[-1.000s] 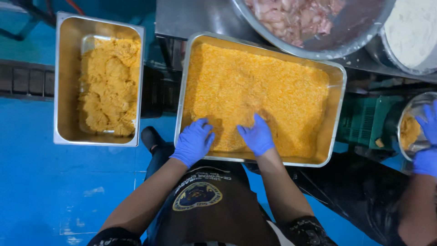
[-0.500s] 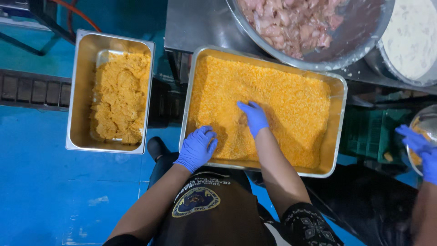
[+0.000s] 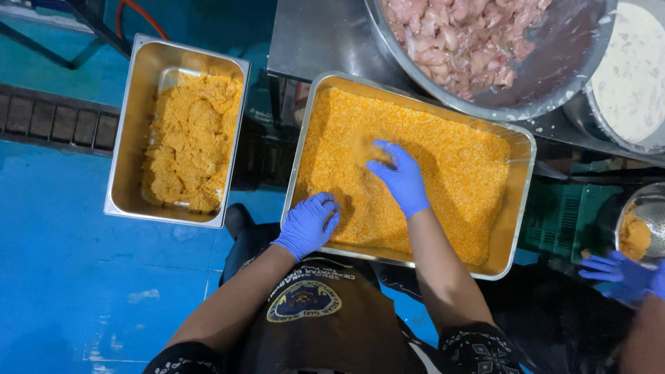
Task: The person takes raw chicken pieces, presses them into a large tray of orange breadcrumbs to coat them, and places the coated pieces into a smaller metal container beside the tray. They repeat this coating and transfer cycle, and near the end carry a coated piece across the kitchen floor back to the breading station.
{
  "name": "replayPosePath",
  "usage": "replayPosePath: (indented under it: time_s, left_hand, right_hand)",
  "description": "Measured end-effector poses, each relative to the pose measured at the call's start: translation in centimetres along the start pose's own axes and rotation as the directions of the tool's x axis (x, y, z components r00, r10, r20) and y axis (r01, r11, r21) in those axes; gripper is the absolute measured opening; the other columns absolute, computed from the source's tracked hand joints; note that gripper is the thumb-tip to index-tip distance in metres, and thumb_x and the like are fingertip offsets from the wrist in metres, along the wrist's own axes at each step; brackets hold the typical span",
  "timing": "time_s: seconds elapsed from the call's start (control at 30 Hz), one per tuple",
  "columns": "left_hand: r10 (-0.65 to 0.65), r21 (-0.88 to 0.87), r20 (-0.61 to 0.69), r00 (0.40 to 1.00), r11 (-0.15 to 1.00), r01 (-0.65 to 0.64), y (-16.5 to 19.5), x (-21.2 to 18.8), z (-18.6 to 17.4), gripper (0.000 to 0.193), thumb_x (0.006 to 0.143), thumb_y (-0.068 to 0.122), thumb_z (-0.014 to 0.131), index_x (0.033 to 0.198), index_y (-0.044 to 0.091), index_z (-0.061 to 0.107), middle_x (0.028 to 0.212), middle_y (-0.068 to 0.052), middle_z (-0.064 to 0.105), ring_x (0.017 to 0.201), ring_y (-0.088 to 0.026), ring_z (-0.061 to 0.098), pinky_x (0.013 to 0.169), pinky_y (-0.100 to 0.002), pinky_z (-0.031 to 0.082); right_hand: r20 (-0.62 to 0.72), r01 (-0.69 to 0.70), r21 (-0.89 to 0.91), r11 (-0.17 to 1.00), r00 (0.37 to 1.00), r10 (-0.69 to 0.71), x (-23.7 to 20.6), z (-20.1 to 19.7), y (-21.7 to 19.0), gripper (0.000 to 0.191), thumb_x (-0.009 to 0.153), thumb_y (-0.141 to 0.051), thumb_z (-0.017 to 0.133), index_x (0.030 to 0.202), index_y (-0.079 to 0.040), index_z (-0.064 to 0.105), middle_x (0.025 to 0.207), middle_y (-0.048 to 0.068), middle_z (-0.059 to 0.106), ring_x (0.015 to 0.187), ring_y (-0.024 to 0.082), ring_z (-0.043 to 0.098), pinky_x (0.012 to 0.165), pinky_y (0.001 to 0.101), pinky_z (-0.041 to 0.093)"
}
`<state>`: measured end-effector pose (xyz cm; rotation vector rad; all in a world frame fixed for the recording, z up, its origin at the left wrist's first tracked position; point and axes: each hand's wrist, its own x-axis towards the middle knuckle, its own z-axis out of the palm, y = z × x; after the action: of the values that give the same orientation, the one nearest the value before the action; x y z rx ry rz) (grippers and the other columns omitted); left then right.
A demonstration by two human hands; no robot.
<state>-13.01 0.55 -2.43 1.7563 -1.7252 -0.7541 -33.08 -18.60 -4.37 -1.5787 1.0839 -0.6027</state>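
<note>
Your left hand (image 3: 307, 225), in a blue glove, rests on the near left corner of the steel tray (image 3: 521, 201), fingers curled loosely over the rim and into the edge of the orange breadcrumbs (image 3: 450, 180); it grips nothing that can be seen. Your right hand (image 3: 398, 176), also gloved in blue, reaches further into the middle of the tray. Its fingers are bent down and pressed into the crumbs, with crumb clinging to the fingertips; whether they close on a piece under the coating you cannot tell, since the tips are blurred and partly buried.

The crumb tray sits right in front of you, its far edge touching the steel desk (image 3: 318, 41). To its left, well apart, a second steel pan (image 3: 128, 138) holds a heap of coated pieces (image 3: 190, 142). Beyond the tray on the desk stands a large metal bowl (image 3: 554, 76) of raw pale-pink meat (image 3: 457, 34), and just right of it a container of white batter (image 3: 634, 69).

At the right edge, another person's gloved hand (image 3: 620, 277) lies beside a perforated bowl (image 3: 648, 221) with a crumbed lump inside.
</note>
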Motion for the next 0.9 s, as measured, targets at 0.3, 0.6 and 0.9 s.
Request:
replayPosePath:
  time_s: [0.3, 0.6, 0.9]
  left_hand:
    - [0.037, 0.080, 0.051, 0.998, 0.996, -0.042, -0.9, 0.7, 0.6, 0.022, 0.094, 0.029, 0.063, 0.108, 0.013, 0.066, 0.103, -0.010, 0.065, 0.097, -0.032, 0.065, 0.082, -0.047, 0.052]
    - [0.047, 0.092, 0.018, 0.999, 0.995, -0.048, -1.3, 0.7, 1.5, 0.026, 0.094, 0.031, 0.061, 0.112, 0.012, 0.065, 0.101, -0.012, 0.068, 0.094, -0.032, 0.067, 0.081, -0.048, 0.052]
    - [0.053, 0.051, 0.050, 0.997, 0.997, -0.055, -1.9, 0.6, -0.5, 0.023, 0.095, 0.031, 0.059, 0.098, 0.010, 0.066, 0.092, -0.013, 0.068, 0.090, -0.033, 0.067, 0.082, -0.048, 0.052]
  right_hand:
    - [-0.022, -0.192, -0.542, 0.818, 0.977, 0.214, -4.0, 2.5, 5.7, 0.057, 0.081, -0.038, 0.083, 0.121, -0.001, 0.066, 0.117, 0.023, 0.065, 0.113, 0.039, 0.062, 0.093, 0.0451, 0.050]
    - [0.061, 0.170, -0.693, 0.701, 0.982, -0.177, 1.9, 6.3, -1.4, 0.040, 0.089, -0.036, 0.074, 0.121, -0.012, 0.071, 0.120, 0.014, 0.071, 0.115, 0.036, 0.064, 0.102, 0.0462, 0.049]
    - [0.103, -0.151, -0.703, 0.695, 0.946, 0.309, 5.1, 9.7, -2.8, 0.054, 0.072, -0.038, 0.088, 0.115, -0.010, 0.072, 0.108, 0.011, 0.074, 0.107, 0.028, 0.068, 0.093, 0.0448, 0.050]
